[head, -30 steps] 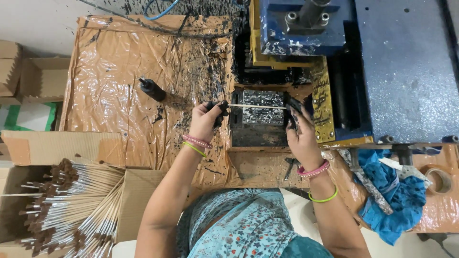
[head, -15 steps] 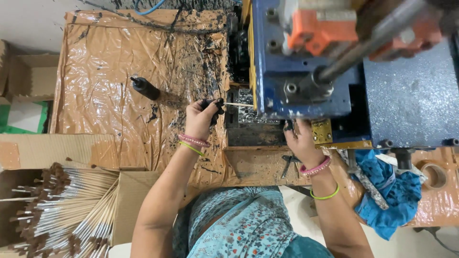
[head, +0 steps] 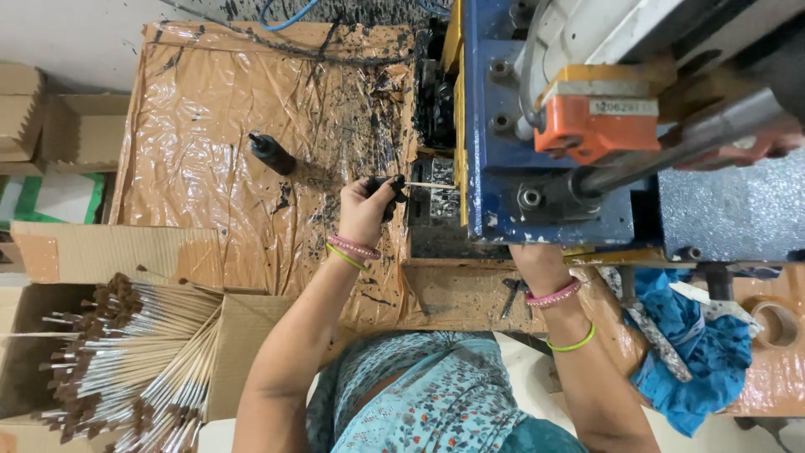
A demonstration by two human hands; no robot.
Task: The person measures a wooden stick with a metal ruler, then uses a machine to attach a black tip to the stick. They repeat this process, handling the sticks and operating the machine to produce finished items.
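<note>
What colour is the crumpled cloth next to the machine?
The cloth is bright blue, seen clearly in the head view, lying at the right by the person's arm.

You look down on a workbench (head: 210, 159) wrapped in brown plastic sheeting, spattered black. Pale floor (head: 75, 33) shows beyond its far edge. Folded cardboard boxes (head: 59, 126) sit to your left, and a blue cloth (head: 696, 361) lies crumpled at your right.

Bright even light, soft shadows, near machine parts blurred.
</note>
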